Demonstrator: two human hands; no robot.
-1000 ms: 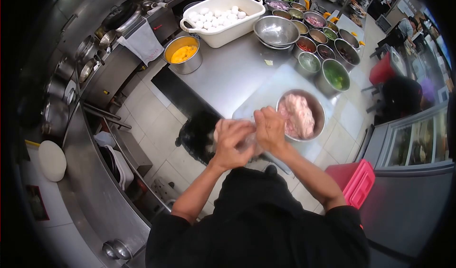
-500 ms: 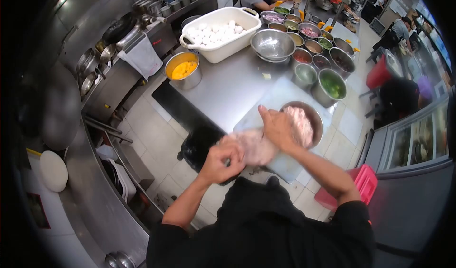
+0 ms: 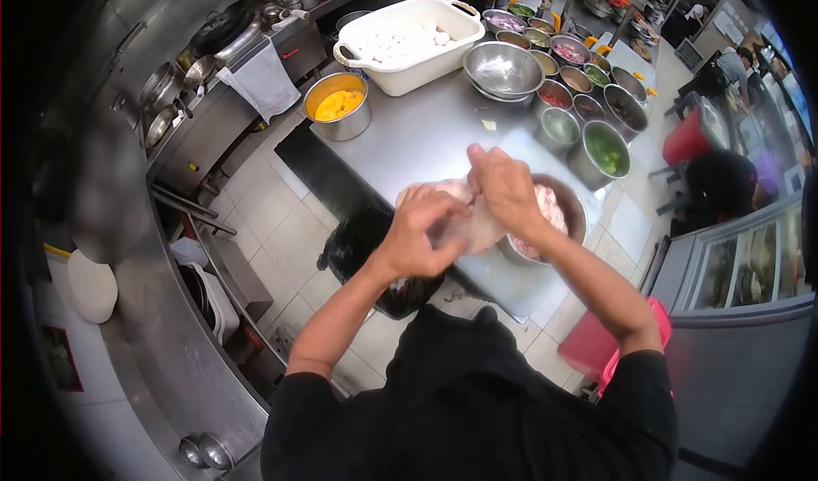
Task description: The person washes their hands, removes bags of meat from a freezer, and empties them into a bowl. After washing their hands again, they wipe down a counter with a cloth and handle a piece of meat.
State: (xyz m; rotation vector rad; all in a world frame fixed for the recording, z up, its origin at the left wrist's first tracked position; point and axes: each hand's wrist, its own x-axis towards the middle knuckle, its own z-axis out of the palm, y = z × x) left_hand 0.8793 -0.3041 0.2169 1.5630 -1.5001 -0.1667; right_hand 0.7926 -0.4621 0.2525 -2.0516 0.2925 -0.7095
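Observation:
A limp, pale pinkish, translucent sheet that looks like a plastic bag (image 3: pixel 483 232) stretches between my hands, over the near edge of the white cutting board (image 3: pixel 511 285). My left hand (image 3: pixel 416 234) curls round its left side, thumb apart from the fingers. Closed on its upper right part is my right hand (image 3: pixel 509 193), with the thumb pointing up. Just right of that hand stands a steel bowl (image 3: pixel 579 221) of pale pink raw meat (image 3: pixel 550 213), partly covered by my forearm. Below my left hand hangs a black bin bag (image 3: pixel 354 255).
A white tub (image 3: pixel 409 76) of eggs and a steel pot (image 3: pixel 345 123) with yellow contents stand farther back. Steel bowls (image 3: pixel 504 70) and several ingredient containers (image 3: pixel 605 150) line the right side. A pink bin (image 3: pixel 596 349) is on the floor at right.
Both hands have moved up with the bag, the left also rightward. My left fingers have gone from a tight grip to a looser curl. The view has shifted slightly.

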